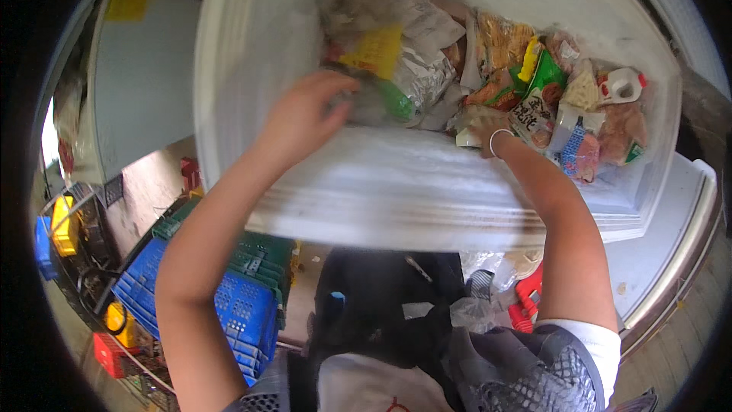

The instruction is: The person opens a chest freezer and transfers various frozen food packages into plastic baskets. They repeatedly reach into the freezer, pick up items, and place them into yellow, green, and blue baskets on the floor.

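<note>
In the freezer (pixel 412 223), a packet (pixel 467 138) is touched by the right hand (pixel 488 134); the left hand (pixel 314 111) is poised near a bag (pixel 395 100); finger closure cannot be told; stiff, slippery edges should probably be pinched.

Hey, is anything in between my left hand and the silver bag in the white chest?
Yes: blurred greyish packaging and a green piece lie between your left hand and the silver bag. Whether you're touching the packaging, I can't tell.
</note>
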`<action>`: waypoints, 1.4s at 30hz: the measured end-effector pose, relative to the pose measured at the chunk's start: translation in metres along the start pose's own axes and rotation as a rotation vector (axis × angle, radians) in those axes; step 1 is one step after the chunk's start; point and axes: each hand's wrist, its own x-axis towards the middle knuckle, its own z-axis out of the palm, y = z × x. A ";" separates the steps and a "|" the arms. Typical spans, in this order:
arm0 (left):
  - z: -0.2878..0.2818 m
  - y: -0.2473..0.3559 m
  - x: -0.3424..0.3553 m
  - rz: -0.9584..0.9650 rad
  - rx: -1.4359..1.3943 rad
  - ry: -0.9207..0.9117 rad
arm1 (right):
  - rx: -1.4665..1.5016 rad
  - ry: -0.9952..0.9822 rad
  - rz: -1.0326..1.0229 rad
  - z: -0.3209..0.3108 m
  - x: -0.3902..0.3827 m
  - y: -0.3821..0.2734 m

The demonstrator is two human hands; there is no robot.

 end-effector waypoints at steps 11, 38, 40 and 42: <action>0.352 -0.169 0.130 -0.868 0.123 -0.438 | -0.081 0.061 -0.315 0.004 0.096 0.023; -0.168 0.114 -0.235 -0.530 -0.937 0.366 | 0.791 1.447 -0.466 -0.145 -0.327 -0.140; -0.218 0.164 -0.346 -0.600 -0.468 0.627 | 0.923 1.478 -0.830 -0.178 -0.343 -0.207; -0.237 0.207 -0.460 -0.632 -0.106 0.961 | 1.198 1.386 -1.168 -0.210 -0.353 -0.284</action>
